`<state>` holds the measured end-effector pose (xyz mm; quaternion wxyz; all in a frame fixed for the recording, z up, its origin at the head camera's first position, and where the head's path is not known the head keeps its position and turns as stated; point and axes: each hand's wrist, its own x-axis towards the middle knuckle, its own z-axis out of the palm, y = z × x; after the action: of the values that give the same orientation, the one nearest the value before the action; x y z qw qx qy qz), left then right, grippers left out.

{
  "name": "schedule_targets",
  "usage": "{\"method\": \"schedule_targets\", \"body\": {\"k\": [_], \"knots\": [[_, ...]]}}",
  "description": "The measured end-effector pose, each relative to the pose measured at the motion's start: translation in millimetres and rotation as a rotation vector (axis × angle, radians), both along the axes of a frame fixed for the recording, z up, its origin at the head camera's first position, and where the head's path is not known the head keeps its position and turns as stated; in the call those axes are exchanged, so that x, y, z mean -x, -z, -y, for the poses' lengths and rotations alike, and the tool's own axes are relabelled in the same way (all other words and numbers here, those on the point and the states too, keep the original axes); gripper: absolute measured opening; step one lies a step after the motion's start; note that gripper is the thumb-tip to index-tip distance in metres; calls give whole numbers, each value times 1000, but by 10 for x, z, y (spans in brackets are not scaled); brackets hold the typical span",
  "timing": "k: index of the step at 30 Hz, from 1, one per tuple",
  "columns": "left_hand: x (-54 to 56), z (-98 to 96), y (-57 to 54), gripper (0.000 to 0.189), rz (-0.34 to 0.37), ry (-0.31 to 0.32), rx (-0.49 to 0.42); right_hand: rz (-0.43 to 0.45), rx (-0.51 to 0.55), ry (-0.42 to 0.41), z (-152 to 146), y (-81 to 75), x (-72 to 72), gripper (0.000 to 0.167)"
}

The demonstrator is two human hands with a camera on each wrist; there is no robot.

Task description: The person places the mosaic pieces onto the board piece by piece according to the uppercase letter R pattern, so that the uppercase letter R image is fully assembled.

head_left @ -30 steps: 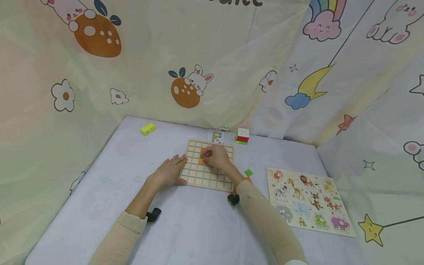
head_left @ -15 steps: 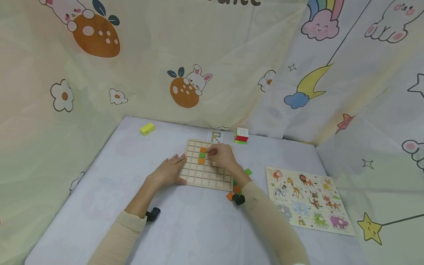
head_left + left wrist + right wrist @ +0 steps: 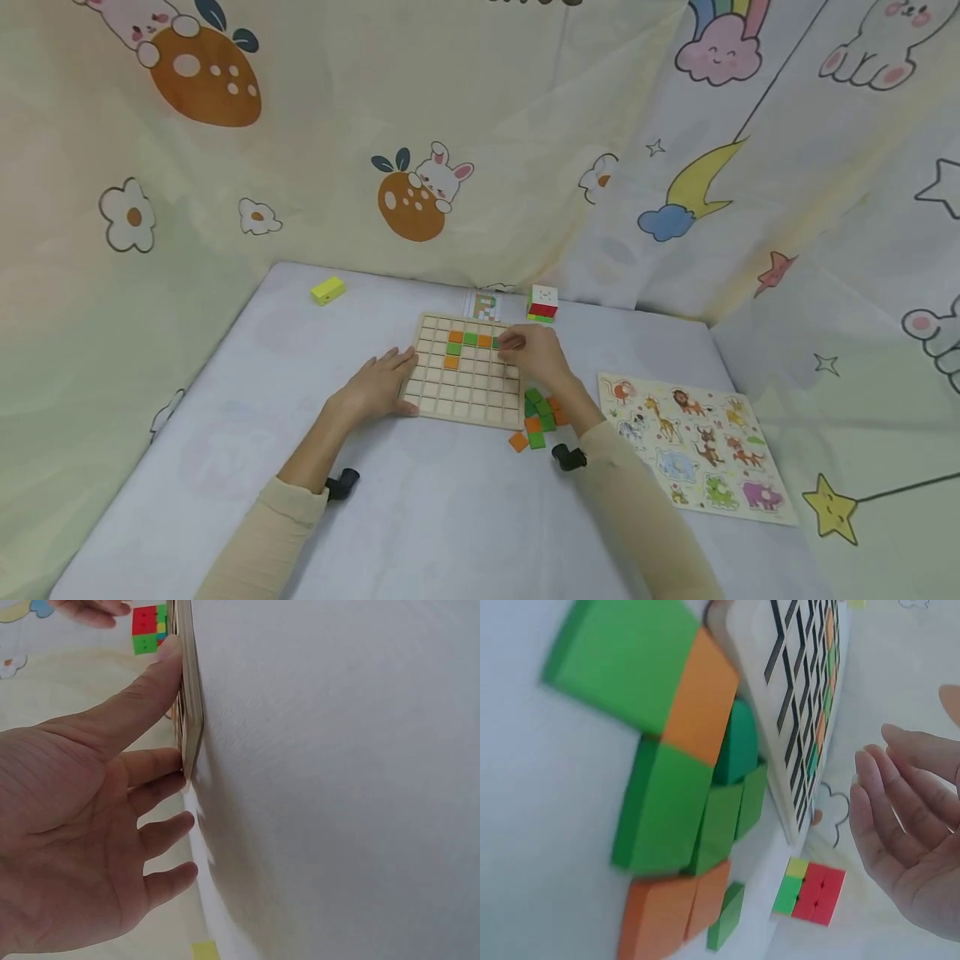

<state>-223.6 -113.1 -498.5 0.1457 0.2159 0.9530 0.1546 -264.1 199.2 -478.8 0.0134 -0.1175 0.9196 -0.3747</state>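
A light wooden grid board (image 3: pixel 461 402) lies mid-table with orange and green square tiles in its cells. Three, including an orange tile (image 3: pixel 451 362), form a short column; others form a row along the upper part. My left hand (image 3: pixel 375 386) rests against the board's left edge, fingers spread; in the left wrist view, its thumb and fingertips touch the board's side. Over the board's right side is my right hand (image 3: pixel 538 354), its fingertips beside a dark green tile (image 3: pixel 814 760) at the row's end. The right wrist view shows loosely bent fingers with no tile visible between them.
Loose green and orange tiles (image 3: pixel 536 440) lie by the board's lower right corner. Behind the board are a pattern card (image 3: pixel 485 307) and a puzzle cube (image 3: pixel 543 302). A yellow block (image 3: pixel 327 290) stands back left, an animal puzzle board (image 3: pixel 701 450) right.
My right hand has moved rightward over the board, exposing a row of green and orange tiles. Loose tiles at the corner are more visible. The left hand stays against the board.
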Motion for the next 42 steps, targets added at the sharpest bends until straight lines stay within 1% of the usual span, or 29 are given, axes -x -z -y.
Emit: {"method": "schedule_targets", "body": {"k": [7,11,14,18,23,27,30,34,37,42], "knots": [[-4,14,10,101,-4,5,-12,-17,-24,22,-204,11,-75,23],[1,12,20,101,-8,5,-10,-11,-36,29,-323,55,-101,23],[5,11,27,102,-5,5,-7,6,-57,55,-409,106,-116,22],[-2,7,19,102,-2,5,-3,46,-89,103,-508,165,-136,23],[-5,5,7,101,-4,3,-6,74,-140,160,-605,184,-181,24],[-1,15,6,101,-4,6,-7,139,-162,214,-651,172,-215,31],[-1,22,-1,101,-1,8,-13,192,-195,235,-670,165,-230,37],[-6,27,-5,101,1,7,-19,222,-259,247,-676,162,-233,40],[-5,28,0,101,-1,7,-17,242,-296,272,-668,139,-237,40],[0,26,19,102,-1,8,-9,308,-367,327,-651,75,-252,46]]}}
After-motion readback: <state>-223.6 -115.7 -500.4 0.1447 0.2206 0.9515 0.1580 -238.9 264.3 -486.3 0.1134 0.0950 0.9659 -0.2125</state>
